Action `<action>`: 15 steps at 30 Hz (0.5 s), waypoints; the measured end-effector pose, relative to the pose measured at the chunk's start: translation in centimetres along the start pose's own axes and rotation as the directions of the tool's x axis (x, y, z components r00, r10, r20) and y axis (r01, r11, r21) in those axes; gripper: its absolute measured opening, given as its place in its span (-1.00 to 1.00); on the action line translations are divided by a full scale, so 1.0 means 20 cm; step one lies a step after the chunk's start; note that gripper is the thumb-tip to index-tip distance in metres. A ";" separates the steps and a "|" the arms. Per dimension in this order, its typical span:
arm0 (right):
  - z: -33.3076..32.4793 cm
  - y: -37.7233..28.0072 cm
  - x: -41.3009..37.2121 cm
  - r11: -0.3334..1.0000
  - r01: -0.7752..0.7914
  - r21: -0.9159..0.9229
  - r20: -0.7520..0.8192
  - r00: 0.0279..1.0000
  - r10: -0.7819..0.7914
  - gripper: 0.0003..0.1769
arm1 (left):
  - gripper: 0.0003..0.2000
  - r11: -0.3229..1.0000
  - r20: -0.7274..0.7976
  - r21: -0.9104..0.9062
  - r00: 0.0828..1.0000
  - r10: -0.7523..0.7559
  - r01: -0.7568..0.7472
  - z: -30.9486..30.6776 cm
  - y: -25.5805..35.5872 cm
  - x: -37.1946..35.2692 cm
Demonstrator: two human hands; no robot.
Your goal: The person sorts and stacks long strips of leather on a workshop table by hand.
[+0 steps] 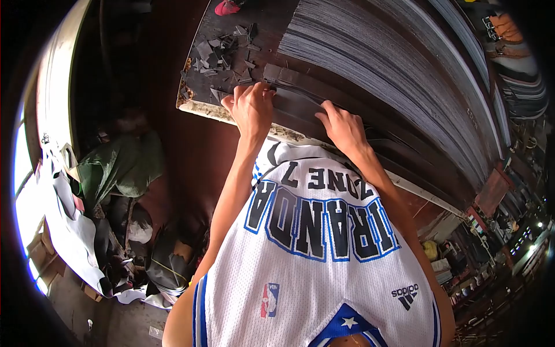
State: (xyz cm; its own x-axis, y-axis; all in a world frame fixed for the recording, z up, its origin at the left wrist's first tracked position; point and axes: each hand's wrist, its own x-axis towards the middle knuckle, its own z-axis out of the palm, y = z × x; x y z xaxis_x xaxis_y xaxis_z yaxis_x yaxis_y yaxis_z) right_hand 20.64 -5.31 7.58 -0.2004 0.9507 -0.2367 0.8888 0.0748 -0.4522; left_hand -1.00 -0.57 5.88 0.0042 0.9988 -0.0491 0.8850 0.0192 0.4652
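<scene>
My left hand [251, 110] is at the near edge of the work table, its fingers curled over the end of a flat dark grey strip [295, 109]. Further right along the same strip, my right hand [343, 125] has its thumb and bent fingers at the strip's edge; the fingertips are partly hidden. Other dark strips [335, 89] lie just behind, lengthwise along the table. Beyond my left hand is a scatter of small dark offcuts [217, 53].
A large stack of long grey strips [381, 63] covers the table's far right. A pink-red object [227, 7] sits at the back. The table's pale, worn edge [208, 111] runs before me. Dark green cloth [124, 168] and bags lie at left, cluttered shelves [462, 254] at right.
</scene>
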 end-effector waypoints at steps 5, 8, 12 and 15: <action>0.00 0.00 -0.01 0.998 -0.057 -0.006 0.060 0.997 0.057 -0.75 | -0.84 1.000 -0.037 0.011 0.999 0.001 0.000 0.02 0.01 -0.01; 0.02 0.01 -0.01 0.996 0.073 -0.058 -0.084 0.993 -0.078 -0.76 | -0.84 1.000 -0.040 0.022 0.999 -0.008 0.009 0.02 0.01 -0.02; 0.03 0.01 0.00 1.000 0.014 -0.017 -0.036 0.999 -0.014 -0.76 | -0.86 1.000 -0.084 0.014 0.996 0.014 -0.012 0.03 0.00 -0.01; 0.04 0.01 0.00 0.999 -0.028 -0.017 0.007 1.000 0.029 -0.76 | -0.87 0.999 -0.125 -0.007 0.991 0.040 -0.041 0.05 -0.02 -0.02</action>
State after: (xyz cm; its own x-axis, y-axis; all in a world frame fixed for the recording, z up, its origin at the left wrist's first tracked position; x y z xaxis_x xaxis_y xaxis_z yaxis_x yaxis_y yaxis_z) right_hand 20.54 -5.49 6.84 -0.1780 0.9502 -0.2559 0.9008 0.0527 -0.4309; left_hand -0.84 -0.96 4.83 -0.0184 0.9966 0.0802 0.8810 -0.0217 0.4725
